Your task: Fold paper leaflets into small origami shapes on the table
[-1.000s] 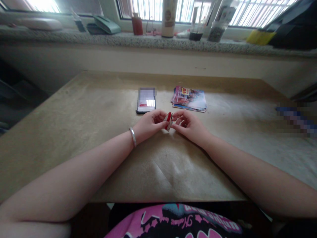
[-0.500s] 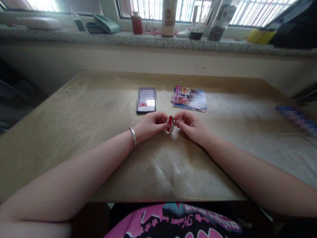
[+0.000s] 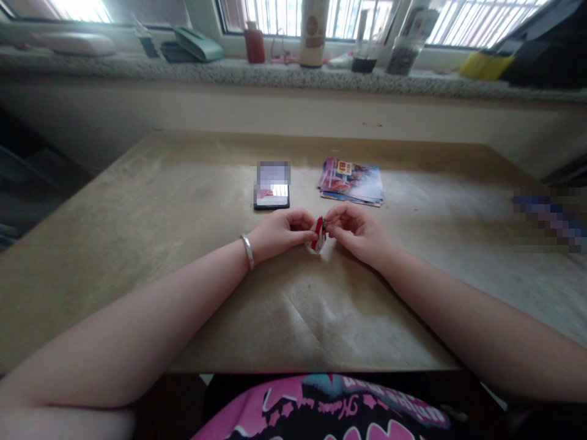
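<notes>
At the table (image 3: 137, 256), the left hand (image 3: 276, 233) and right hand (image 3: 364, 235) face each other, nearer and rightward of the phone (image 3: 271, 188): left fingers pinched on a red-white piece (image 3: 319, 234), right fingertips nearly together beside it, hold unclear. Seemingly fine two-handed handling, calling next for a steady left pinch.

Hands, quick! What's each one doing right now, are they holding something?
Left hand: closed, pinching a small red-and-white item.
Right hand: fingers curled beside the item; can't tell whether it grips it.
</notes>
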